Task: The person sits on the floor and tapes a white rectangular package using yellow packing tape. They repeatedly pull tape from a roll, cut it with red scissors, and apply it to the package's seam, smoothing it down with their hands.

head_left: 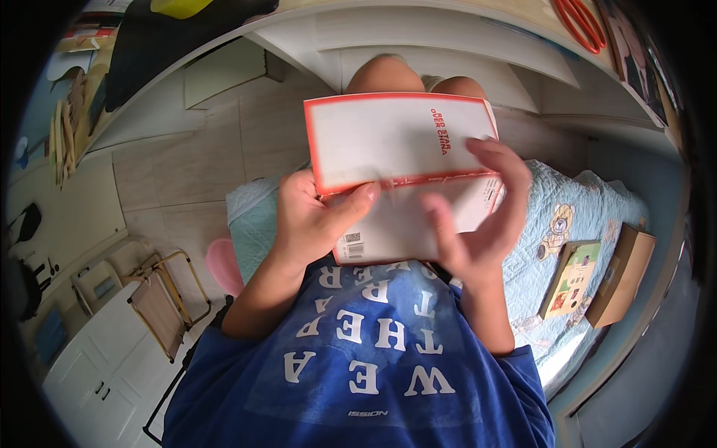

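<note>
In front of my lap I have a white paperback book (381, 134) with red borders. Its cover panels are spread to either side of a worn red spine that runs across the middle. A barcode shows on the lower panel near my left hand. My left hand (314, 220) grips the book's left end, thumb lying on the spine and the other fingers partly hidden. Over the right end, my right hand (485, 216) is blurred, with thumb and fingers apart. Whether its fingertips touch the cover cannot be made out.
A desk edge (314, 16) curves above my knees, with red-handled scissors (581, 26) on top. To the right, a bed with a light blue quilt (575, 190) carries a booklet (571, 280) and a cardboard box (621, 276). At left stand a folding chair (160, 306) and a pink round object (224, 266).
</note>
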